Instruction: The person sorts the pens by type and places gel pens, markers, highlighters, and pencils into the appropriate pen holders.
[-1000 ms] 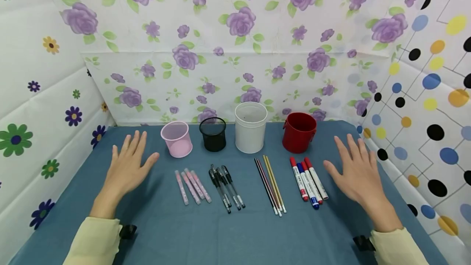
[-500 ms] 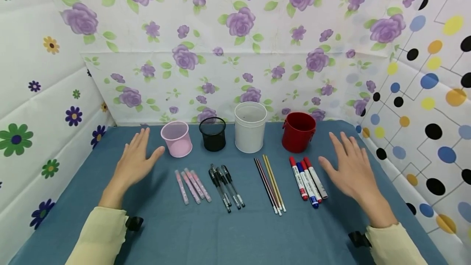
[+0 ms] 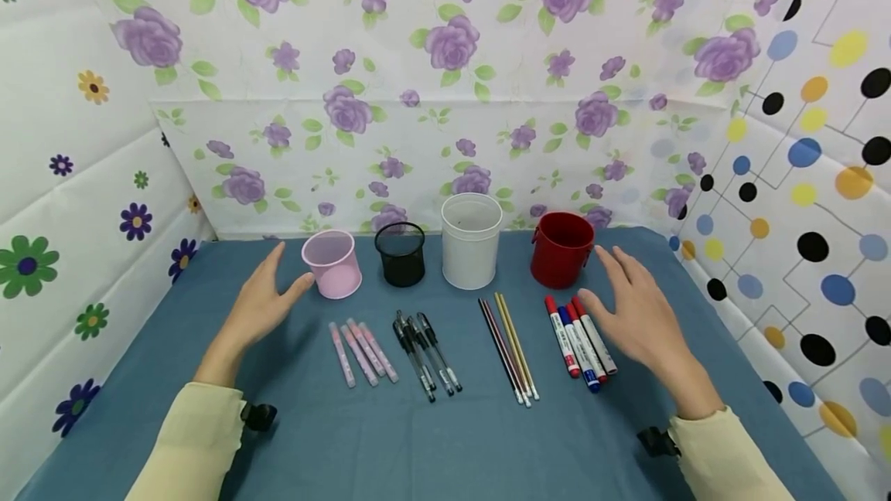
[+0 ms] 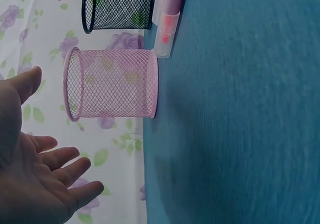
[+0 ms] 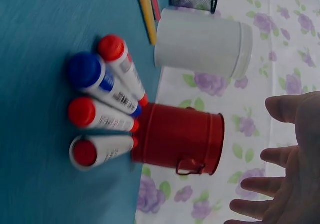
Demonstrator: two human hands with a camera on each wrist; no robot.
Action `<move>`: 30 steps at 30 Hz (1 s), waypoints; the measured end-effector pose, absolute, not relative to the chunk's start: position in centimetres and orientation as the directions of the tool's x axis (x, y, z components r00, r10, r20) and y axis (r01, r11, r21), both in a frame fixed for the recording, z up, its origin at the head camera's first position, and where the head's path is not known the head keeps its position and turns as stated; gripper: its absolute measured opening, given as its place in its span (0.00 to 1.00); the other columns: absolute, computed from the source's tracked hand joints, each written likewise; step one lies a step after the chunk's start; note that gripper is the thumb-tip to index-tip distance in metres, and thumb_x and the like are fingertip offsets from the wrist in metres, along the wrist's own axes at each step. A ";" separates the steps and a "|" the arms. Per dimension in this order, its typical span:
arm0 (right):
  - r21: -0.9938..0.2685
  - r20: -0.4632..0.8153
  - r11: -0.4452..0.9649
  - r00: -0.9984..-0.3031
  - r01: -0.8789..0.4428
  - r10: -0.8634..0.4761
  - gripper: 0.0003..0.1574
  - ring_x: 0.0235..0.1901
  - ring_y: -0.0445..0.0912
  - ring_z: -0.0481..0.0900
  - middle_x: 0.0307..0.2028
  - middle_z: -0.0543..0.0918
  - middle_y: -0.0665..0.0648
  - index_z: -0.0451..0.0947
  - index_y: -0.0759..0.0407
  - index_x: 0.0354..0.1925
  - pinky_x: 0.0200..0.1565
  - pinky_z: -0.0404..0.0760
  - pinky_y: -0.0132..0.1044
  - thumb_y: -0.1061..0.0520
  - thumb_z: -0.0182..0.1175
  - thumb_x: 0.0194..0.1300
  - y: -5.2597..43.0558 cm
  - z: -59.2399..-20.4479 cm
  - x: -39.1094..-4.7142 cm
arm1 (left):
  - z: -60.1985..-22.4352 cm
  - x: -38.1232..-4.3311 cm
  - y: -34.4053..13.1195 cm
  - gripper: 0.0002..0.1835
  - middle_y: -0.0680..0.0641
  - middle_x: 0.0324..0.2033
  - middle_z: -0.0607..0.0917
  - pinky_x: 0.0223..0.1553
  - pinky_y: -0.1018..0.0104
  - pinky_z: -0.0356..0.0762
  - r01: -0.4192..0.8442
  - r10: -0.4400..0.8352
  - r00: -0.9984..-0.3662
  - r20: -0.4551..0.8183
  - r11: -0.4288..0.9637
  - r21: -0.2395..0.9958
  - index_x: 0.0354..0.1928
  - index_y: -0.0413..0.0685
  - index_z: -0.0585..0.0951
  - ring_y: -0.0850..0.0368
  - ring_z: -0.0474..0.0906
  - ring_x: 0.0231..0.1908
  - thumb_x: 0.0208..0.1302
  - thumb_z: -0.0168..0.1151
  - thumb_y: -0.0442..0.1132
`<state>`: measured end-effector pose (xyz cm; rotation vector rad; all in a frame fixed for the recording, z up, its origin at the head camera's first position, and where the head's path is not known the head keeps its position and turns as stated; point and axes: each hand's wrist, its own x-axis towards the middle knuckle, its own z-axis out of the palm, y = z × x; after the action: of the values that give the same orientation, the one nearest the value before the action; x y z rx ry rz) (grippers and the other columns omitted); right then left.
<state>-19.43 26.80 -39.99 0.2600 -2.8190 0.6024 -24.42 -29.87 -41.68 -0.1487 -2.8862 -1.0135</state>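
Observation:
Left hand [image 3: 259,306] hovers with fingers extended and thumb apart, just left of a pink mesh pen holder [image 3: 337,273]. It holds nothing; the left wrist view has its fingers spread near the holder's rim. On the other side, the right hand [image 3: 642,319] is empty too, fingers extended, beside a red metal bucket [image 3: 561,257] and several whiteboard markers [image 3: 588,335] with red and blue caps. A black mesh pen holder [image 3: 404,265] and a white cup [image 3: 469,257] stand upright between the pink holder and the bucket.
In front of the containers lie several pink highlighters [image 3: 358,354], black-capped gel pens [image 3: 426,358] and pencils [image 3: 497,350] in separate groups. A blue cloth [image 3: 418,454] covers the table. Floral sheet [image 3: 397,122] hangs behind; patterned sheets flank both sides.
The right hand has moved left, closer to the red bucket and markers. Left hand has shifted slightly right toward the pink holder and turned more on its side. Containers and pens stay in place.

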 end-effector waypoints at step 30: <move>-0.484 0.311 0.803 -0.926 -0.347 -0.213 0.35 0.61 0.59 0.80 0.69 0.77 0.62 0.72 0.55 0.76 0.59 0.83 0.62 0.49 0.66 0.76 20.6 -40.3 -20.5 | -44.3 -27.4 -29.1 0.53 0.29 0.81 0.52 0.77 0.33 0.54 0.101 0.090 -0.994 0.065 0.486 0.868 0.86 0.43 0.39 0.31 0.49 0.81 0.79 0.63 0.52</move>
<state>-20.53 20.59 -40.29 0.4336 -2.7494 0.8063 -27.36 -29.09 -44.26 -0.1731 -2.6992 -1.5776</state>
